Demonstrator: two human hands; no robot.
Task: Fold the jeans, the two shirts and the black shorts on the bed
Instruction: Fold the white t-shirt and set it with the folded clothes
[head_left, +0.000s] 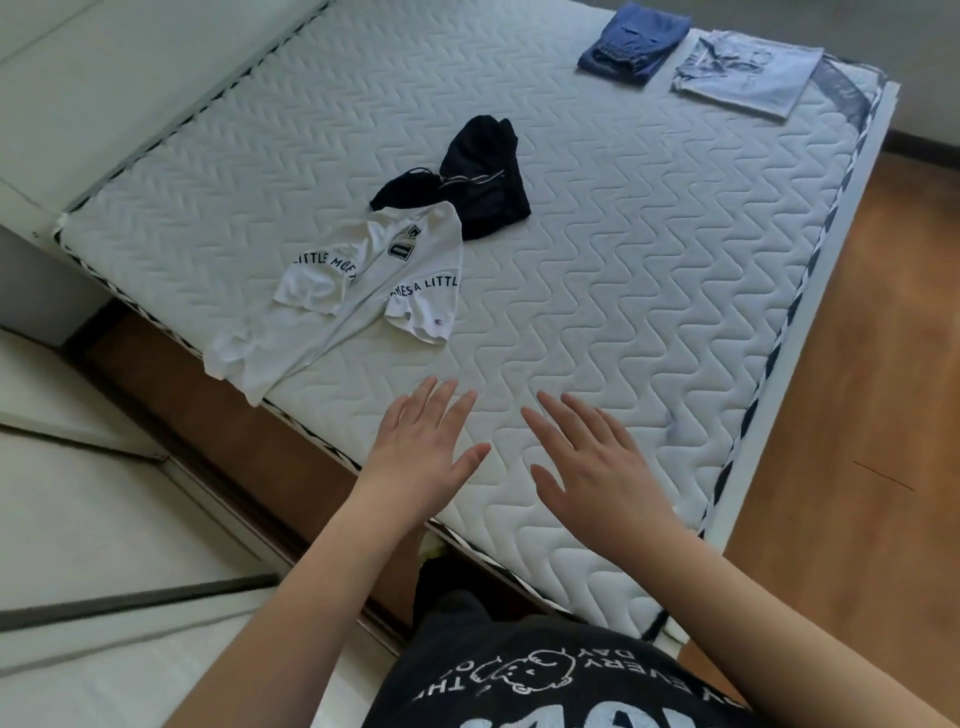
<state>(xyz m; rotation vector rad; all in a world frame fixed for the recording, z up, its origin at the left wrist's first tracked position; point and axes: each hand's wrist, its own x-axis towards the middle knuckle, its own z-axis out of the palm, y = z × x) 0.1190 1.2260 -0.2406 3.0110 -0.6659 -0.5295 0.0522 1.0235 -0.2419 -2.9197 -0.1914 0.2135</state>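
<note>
Two hands, left hand (415, 447) and right hand (597, 462), are held flat, fingers spread, nothing grasped, over the mattress (623, 260). One white shirt (358, 291) is left crumpled, one black shorts (478, 182) bunched touching it. Farthest, one jeans (634, 41) and one pale shirt (748, 73) are seemingly folded.

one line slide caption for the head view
Open hands over the bed; jeans and one shirt folded, white shirt and shorts unfolded.

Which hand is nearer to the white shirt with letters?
Left. The left hand hovers open just below the white shirt; the right hand hovers open farther to its right.
</note>
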